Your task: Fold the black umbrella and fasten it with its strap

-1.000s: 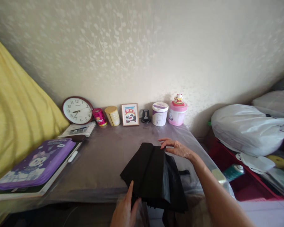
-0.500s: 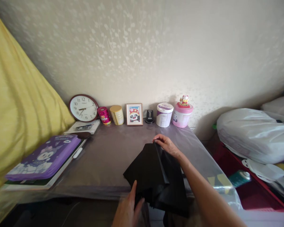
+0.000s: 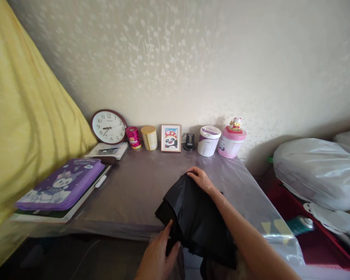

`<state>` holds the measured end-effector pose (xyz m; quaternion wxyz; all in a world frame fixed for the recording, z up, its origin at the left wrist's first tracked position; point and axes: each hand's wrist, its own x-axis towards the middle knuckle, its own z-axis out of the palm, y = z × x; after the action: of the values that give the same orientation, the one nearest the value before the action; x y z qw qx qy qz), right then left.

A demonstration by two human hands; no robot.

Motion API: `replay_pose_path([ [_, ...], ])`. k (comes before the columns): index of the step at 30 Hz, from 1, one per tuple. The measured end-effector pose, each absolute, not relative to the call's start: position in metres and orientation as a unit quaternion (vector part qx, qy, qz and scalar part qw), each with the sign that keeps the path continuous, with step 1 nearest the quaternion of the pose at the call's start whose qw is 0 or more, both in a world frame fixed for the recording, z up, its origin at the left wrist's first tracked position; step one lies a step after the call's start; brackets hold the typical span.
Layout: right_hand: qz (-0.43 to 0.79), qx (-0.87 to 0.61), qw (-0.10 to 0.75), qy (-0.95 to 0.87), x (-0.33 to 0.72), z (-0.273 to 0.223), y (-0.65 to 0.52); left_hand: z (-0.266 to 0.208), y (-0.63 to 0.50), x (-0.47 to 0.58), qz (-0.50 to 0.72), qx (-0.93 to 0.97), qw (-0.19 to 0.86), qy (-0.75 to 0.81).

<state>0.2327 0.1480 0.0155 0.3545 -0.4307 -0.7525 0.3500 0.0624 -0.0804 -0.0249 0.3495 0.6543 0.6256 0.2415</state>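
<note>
A black folding umbrella, its cloth loose and fanned out in pleats, is held over the table's front edge. My right hand pinches the rim of one cloth panel at the top, fingers closed. At the lower left my left hand grips the bunched end of the umbrella, with index finger and thumb on either side of it. The shaft and handle are hidden by the cloth and the hand.
The table has a plastic cover. A clock, pink can, yellow tin, picture frame and two tubs line the wall. A purple case lies left. Right stands a red bin with a white bag.
My right hand has drawn a cloth panel over to the left, so it lies across the umbrella's front. My left hand stays at the lower end. The view has shifted slightly.
</note>
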Motion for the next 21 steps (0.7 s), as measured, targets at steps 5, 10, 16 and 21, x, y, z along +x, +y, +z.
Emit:
replay_pose_path([
  [5,0.253,-0.456,0.32,-0.791,0.224,0.017,0.145,-0.012,-0.076,0.047,0.22,0.651,0.385,0.617],
  [10,0.106,-0.486,0.222,-0.838,0.213,0.018,0.135,0.003,-0.074,0.047,0.25,0.638,0.392,0.614],
  [16,-0.01,-0.502,0.123,-0.856,0.204,0.017,0.126,-0.003,-0.072,0.061,0.244,0.619,0.311,0.679],
  [21,-0.029,-0.498,0.102,-0.861,0.203,0.017,0.125,-0.014,-0.075,0.066,0.264,0.582,0.296,0.71],
])
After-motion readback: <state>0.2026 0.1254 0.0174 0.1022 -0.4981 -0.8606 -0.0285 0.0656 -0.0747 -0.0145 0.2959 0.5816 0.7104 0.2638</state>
